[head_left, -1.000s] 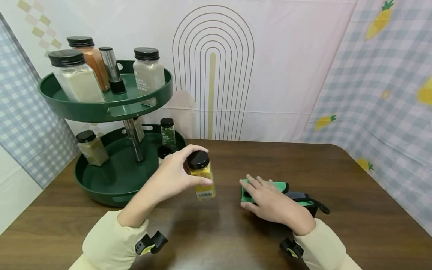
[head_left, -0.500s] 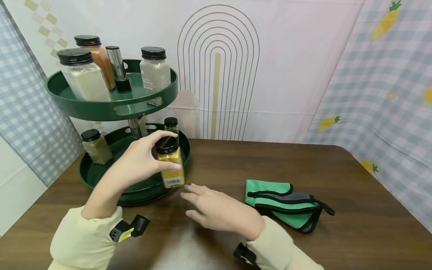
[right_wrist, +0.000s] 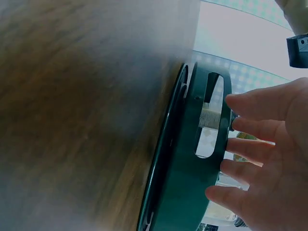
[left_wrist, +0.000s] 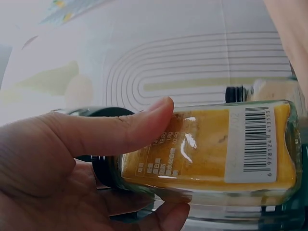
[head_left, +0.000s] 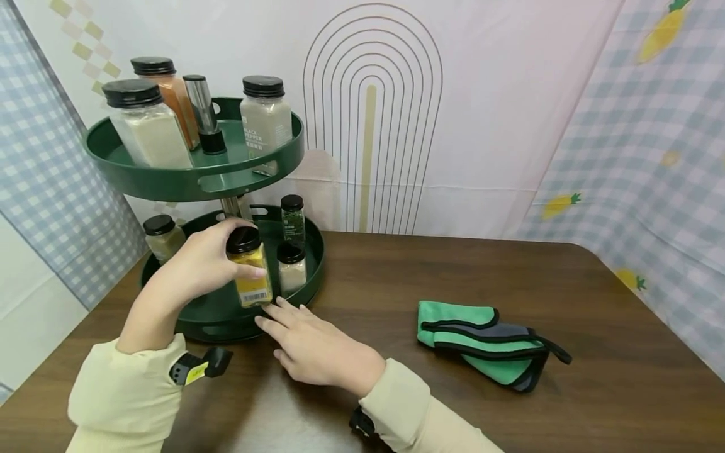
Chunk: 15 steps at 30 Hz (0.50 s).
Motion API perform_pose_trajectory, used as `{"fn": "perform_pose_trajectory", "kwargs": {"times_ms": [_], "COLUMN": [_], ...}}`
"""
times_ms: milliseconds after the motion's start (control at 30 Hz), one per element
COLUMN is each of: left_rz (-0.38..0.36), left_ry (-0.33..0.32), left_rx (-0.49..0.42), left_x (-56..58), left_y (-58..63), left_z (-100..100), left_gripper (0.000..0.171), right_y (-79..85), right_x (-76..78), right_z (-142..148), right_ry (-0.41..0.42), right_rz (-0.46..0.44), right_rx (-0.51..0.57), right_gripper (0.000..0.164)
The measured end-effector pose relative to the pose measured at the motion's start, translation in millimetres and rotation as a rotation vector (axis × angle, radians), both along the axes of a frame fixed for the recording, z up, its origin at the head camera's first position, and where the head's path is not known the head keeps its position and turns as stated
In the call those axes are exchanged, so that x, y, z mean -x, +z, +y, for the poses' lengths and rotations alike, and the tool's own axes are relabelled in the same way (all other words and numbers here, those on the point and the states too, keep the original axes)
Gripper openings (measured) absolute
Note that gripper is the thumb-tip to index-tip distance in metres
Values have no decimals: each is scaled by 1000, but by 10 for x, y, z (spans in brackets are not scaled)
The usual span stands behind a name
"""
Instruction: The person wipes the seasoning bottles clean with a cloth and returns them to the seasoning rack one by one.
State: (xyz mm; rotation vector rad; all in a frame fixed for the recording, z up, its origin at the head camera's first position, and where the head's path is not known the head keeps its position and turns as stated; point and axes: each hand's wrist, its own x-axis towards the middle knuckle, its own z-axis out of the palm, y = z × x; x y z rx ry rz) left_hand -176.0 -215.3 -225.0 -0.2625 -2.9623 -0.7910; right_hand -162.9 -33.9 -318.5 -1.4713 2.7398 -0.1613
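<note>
My left hand [head_left: 198, 264] grips a spice jar of yellow powder [head_left: 252, 277] with a black lid, thumb on one side and fingers on the other. In the left wrist view a barcode label shows on the jar. The jar is tilted slightly, over the lower tray [head_left: 218, 331] of a green two-tier rack. My right hand [head_left: 325, 349] is at that tray's front rim with its fingers extended and holds nothing. In the right wrist view its fingertips lie close to the rim beside the handle slot; whether they touch is unclear.
On the lower tray stand a jar of pale contents [head_left: 292, 274], a green herb jar [head_left: 292, 220] and a leaning jar [head_left: 163, 238]. The upper tray [head_left: 170, 184] carries several jars and a steel cylinder [head_left: 204, 113]. A folded green cloth [head_left: 487, 343] lies on the table's right.
My left hand has carried the yellow jar leftward to over the lower tray. My right hand has left the green cloth and moved left to the tray's rim.
</note>
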Motion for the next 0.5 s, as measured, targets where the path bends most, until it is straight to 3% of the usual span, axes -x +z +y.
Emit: {"fn": "perform_pose_trajectory", "kwargs": {"times_ms": [200,500], "left_rz": [-40,-56], "left_ry": [21,48], "left_rx": [14,39], "left_x": [25,38], "left_y": [9,-24], "left_z": [-45,-45], "left_gripper": [79,79], "right_y": [2,14], "right_x": [19,134], "right_z": [47,147], "right_ry": [-25,-77], "right_rz": [20,-25], "right_rx": [24,49], "right_gripper": [48,50]}}
